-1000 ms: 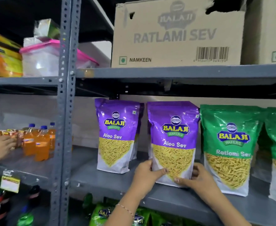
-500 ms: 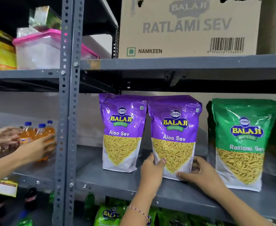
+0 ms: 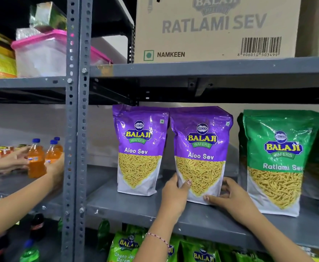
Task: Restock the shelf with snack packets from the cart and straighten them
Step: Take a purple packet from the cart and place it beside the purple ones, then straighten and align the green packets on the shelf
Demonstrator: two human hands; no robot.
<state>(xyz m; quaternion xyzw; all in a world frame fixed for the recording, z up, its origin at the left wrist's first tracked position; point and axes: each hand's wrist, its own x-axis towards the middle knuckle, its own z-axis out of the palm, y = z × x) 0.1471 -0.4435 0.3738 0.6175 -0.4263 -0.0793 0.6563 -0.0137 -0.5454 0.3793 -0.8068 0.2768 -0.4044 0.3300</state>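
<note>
Aloo Sev packet [image 3: 200,154] upright on the grey shelf [image 3: 136,208], top corner touching a 2nd purple packet [image 3: 139,148], your left hand [image 3: 174,193] and right hand [image 3: 230,197] clasping its lower corners, fingers curled around it, green Ratlami Sev packet [image 3: 275,161] just beside.

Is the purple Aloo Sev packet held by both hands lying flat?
No, the purple Aloo Sev packet stands upright on the grey metal shelf, both hands at its base.

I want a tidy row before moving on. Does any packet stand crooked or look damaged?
The purple Aloo Sev packet held at its base by the left hand and right hand leans slightly, its top touching the other purple packet. No damage shows.
</note>
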